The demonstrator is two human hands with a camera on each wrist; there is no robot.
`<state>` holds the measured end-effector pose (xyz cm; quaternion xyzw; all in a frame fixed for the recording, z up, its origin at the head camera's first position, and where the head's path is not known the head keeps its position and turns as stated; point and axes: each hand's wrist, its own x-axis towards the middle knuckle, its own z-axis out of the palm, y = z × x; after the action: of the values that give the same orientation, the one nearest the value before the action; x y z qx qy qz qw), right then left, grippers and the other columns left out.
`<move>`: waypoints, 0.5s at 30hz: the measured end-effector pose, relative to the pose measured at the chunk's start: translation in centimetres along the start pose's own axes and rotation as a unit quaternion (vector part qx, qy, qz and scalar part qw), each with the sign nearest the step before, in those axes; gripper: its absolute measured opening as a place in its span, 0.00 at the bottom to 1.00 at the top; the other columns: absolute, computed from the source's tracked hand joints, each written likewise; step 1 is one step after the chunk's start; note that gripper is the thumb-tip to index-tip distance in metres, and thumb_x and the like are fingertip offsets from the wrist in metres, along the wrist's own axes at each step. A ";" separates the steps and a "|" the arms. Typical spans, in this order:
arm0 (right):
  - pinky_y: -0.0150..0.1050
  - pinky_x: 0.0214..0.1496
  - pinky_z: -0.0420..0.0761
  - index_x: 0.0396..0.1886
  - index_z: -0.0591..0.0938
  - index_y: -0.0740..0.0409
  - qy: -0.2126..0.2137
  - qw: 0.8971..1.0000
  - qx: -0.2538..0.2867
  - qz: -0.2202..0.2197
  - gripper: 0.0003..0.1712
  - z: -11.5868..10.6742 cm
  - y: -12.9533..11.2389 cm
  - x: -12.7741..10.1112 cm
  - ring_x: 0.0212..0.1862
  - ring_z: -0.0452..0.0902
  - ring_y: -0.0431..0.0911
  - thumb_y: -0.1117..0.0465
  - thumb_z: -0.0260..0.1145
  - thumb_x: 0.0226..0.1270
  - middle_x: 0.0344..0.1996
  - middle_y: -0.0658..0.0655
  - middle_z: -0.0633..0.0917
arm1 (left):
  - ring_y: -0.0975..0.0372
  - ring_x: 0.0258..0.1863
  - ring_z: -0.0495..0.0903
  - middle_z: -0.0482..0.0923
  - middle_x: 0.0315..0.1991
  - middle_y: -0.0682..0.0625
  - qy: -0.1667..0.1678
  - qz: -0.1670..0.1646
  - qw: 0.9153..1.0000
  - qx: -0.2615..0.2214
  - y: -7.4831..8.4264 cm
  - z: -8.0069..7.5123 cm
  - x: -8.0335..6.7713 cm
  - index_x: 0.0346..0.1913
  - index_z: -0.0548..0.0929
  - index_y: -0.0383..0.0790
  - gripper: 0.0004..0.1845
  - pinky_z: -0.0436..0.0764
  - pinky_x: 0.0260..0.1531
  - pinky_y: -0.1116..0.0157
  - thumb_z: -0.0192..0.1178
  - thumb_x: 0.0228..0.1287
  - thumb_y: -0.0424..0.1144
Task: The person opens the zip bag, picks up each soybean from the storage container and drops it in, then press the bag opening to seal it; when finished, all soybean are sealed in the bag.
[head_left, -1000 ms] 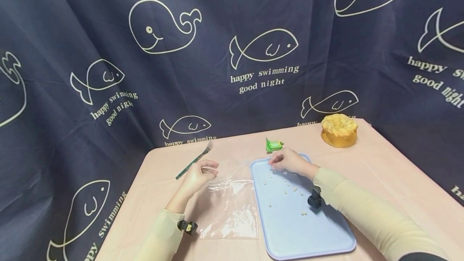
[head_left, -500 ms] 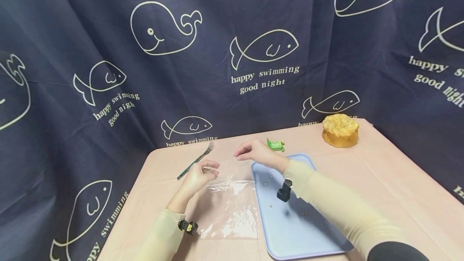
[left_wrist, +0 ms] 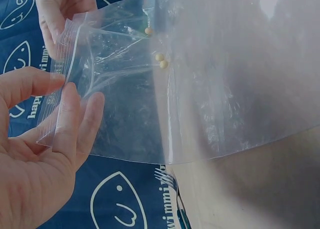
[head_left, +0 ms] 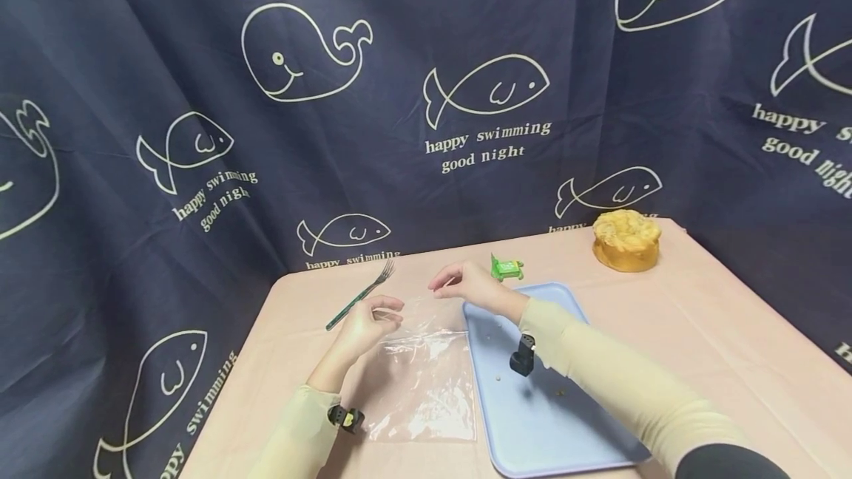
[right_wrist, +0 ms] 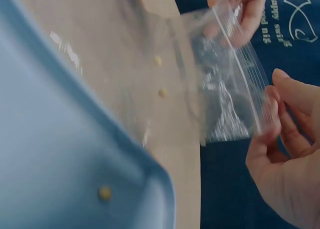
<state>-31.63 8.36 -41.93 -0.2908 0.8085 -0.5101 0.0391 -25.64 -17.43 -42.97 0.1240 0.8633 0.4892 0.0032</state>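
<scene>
Right hand (head_left: 469, 284) has left the tray (head_left: 599, 420) and now pinches the bag (head_left: 422, 379) mouth left of it; left hand (head_left: 362, 324) pinches the opposite lip. Beans (left_wrist: 160, 60) inside; bagging underway.

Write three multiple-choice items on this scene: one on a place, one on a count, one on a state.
1. Where does the fork lie?
A. on the tray
B. on the table left of the bag
C. on the cake

2. How many beans show inside the bag in the left wrist view?
A. none
B. three
C. ten

3. How is the bag's mouth?
A. held open by both hands
B. zipped flat
C. knotted

Answers:
1 B, it rests on the pink table beyond the left hand.
2 B, three beans sit near the mouth.
3 A, the left hand and right hand each pinch a lip.
</scene>
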 end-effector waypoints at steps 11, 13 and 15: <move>0.38 0.45 0.86 0.42 0.88 0.70 -0.007 0.998 0.008 0.065 0.08 -4.1 5.0 -4.0 0.42 0.86 0.49 0.71 0.72 0.63 0.41 0.62 0.89 | 0.53 0.40 0.88 0.87 0.44 0.44 0.008 -0.007 1.000 0.003 -0.1 0.2 0.1 0.52 0.85 0.33 0.20 0.87 0.44 0.56 0.65 0.54 0.26; 0.37 0.43 0.85 0.40 0.88 0.70 -0.016 0.997 -0.003 0.071 0.07 -4.3 6.2 -4.6 0.39 0.85 0.47 0.72 0.73 0.61 0.39 0.61 0.90 | 0.53 0.40 0.88 0.87 0.45 0.45 0.009 -0.008 1.000 -0.001 0.0 0.2 0.1 0.52 0.86 0.34 0.19 0.87 0.43 0.56 0.65 0.54 0.25; 0.36 0.40 0.83 0.37 0.89 0.68 -0.021 0.997 -0.022 0.077 0.06 -4.3 7.2 -5.1 0.36 0.83 0.44 0.72 0.74 0.59 0.36 0.58 0.89 | 0.53 0.40 0.88 0.87 0.46 0.45 0.007 -0.009 1.000 -0.004 0.0 0.3 0.1 0.52 0.86 0.33 0.20 0.87 0.43 0.57 0.64 0.54 0.25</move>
<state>-32.04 16.67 -47.20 -0.2394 0.8385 -0.4814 0.0891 -25.73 -17.19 -43.09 0.1127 0.8623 0.4938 0.0020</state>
